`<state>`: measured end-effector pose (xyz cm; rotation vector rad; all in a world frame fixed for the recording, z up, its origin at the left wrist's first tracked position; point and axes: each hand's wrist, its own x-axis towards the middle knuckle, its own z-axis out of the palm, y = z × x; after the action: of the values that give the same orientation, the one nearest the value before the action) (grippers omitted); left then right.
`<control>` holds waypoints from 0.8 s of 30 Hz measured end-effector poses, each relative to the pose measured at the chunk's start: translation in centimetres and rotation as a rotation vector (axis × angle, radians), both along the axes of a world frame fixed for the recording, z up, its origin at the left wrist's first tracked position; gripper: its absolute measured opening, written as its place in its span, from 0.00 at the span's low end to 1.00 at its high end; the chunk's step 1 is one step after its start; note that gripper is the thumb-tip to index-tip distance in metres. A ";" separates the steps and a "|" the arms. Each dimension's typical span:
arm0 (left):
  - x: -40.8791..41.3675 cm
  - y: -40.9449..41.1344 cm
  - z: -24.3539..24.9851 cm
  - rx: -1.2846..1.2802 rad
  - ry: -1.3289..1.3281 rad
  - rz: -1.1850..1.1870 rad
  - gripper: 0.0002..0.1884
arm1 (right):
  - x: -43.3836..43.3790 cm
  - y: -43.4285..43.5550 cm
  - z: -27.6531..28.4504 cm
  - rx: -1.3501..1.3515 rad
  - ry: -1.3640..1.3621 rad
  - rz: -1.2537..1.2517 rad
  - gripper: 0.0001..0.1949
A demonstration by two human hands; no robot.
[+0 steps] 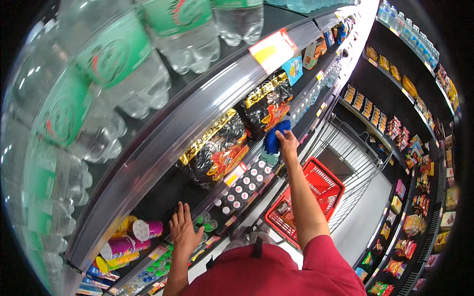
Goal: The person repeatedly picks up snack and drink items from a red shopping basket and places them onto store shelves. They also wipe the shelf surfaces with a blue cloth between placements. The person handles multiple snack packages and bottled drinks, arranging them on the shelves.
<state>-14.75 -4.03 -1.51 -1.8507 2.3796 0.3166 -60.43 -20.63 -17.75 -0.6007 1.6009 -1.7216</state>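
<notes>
My right hand [287,145] is closed on a blue cloth [273,138], at the shelf's front edge beside the farther of two black, gold and red food packages [267,101]. The nearer black package [218,148] lies on the same shelf, between my two hands. My left hand [184,225] is spread with nothing in it, over the dark shelf [163,196] near its front edge. Left of it, purple and yellow canisters [148,230] lie on their sides on that shelf.
Large green-labelled clear bottles [111,55] fill the upper shelf, close to the head. Capped dark bottles [238,188] stand below. A red shopping basket [326,166] sits by a wire shopping cart [355,148] at my right. Snack shelves [411,168] line the far right side.
</notes>
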 end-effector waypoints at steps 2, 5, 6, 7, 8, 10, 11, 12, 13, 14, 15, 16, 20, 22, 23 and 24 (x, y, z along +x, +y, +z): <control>0.2 -0.2 -0.7 -0.024 0.004 -0.019 0.56 | 0.7 1.3 -0.8 0.035 -0.066 0.030 0.12; 0.2 -0.2 -0.7 -0.024 -0.013 -0.018 0.56 | 1.2 1.8 -0.8 -0.117 -0.276 0.014 0.10; 0.3 -0.2 -0.7 -0.039 0.010 -0.030 0.55 | 0.9 1.6 -0.5 -0.155 -0.277 0.001 0.10; 0.4 -0.2 -0.7 -0.046 0.001 -0.033 0.55 | 0.6 1.3 -0.2 -0.173 -0.288 -0.035 0.11; 0.4 -0.2 -0.7 -0.052 -0.008 -0.037 0.55 | 0.3 1.0 0.1 -0.192 -0.300 -0.072 0.12; 0.6 -0.1 -0.7 -0.061 -0.011 -0.046 0.55 | -1.0 1.0 0.6 -0.184 -0.348 -0.166 0.13; 0.6 -0.1 -0.6 -0.064 -0.004 -0.052 0.55 | -1.9 0.7 0.5 -0.257 -0.382 -0.245 0.12; 0.3 -0.3 -0.7 -0.066 0.012 -0.070 0.55 | -4.2 1.5 0.0 -0.278 -0.343 -0.288 0.12; 0.4 -0.2 -0.6 -0.064 0.016 -0.065 0.55 | -5.1 1.8 0.2 -0.294 -0.318 -0.312 0.12; 0.4 -0.2 -0.5 -0.061 0.021 -0.063 0.55 | -6.0 2.5 0.5 -0.291 -0.319 -0.359 0.13; 0.5 -0.1 -0.5 -0.054 0.021 -0.059 0.55 | -5.8 2.6 0.9 -0.382 -0.266 -0.401 0.13; 0.6 0.0 -0.5 -0.058 0.022 -0.064 0.55 | -5.6 2.8 1.3 -0.403 -0.244 -0.406 0.14; 0.9 0.1 -0.8 -0.074 0.001 -0.075 0.55 | -1.5 4.1 3.3 -0.164 -0.169 -0.106 0.13; 1.2 0.0 -0.9 -0.081 -0.015 -0.079 0.55 | 2.7 4.4 4.4 -0.041 -0.178 0.079 0.13; 1.2 -0.1 -1.0 -0.079 -0.018 -0.086 0.55 | 5.4 4.9 5.2 0.030 -0.202 0.167 0.14; 1.3 -0.1 -0.8 -0.082 -0.020 -0.089 0.56 | 8.1 5.2 5.0 0.058 -0.190 0.154 0.12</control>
<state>-13.44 -4.13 -2.32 -1.7643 2.4882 0.1941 -52.33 -15.47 -12.76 -0.5021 1.4290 -1.5641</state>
